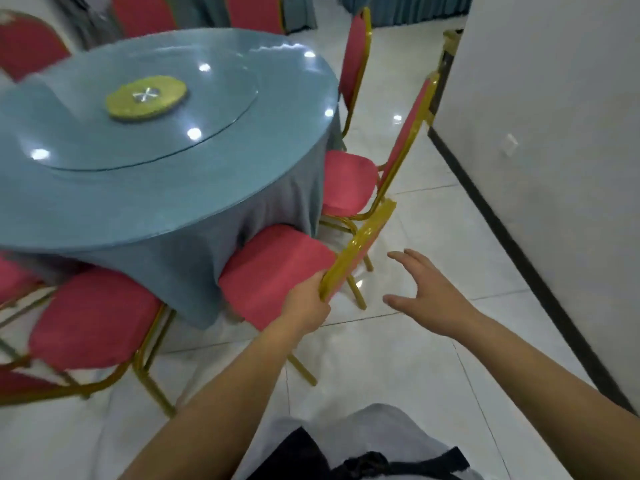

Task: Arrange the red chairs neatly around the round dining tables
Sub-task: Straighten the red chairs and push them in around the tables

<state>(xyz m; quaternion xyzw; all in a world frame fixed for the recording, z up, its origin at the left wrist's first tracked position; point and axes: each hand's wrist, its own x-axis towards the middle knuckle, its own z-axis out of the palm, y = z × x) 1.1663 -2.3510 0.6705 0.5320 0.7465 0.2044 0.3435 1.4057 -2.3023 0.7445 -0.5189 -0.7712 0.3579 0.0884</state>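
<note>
Beside round table, L hand grip curled round red chair back rail; R hand spread, near rail.

The round table draped in blue-grey cloth stands left of centre on the white tiled floor. A round glass turntable lies on it, with a gold disc at its middle. Red-cushioned, gold-framed chair 1 meets the cloth at the near-right edge. Chair 2 stands behind it, chair 3 farther behind, chair 4 to its left. The left hand grips chair 1's backrest; the right hand hangs apart, right of it. A white wall bounds the right side.
</note>
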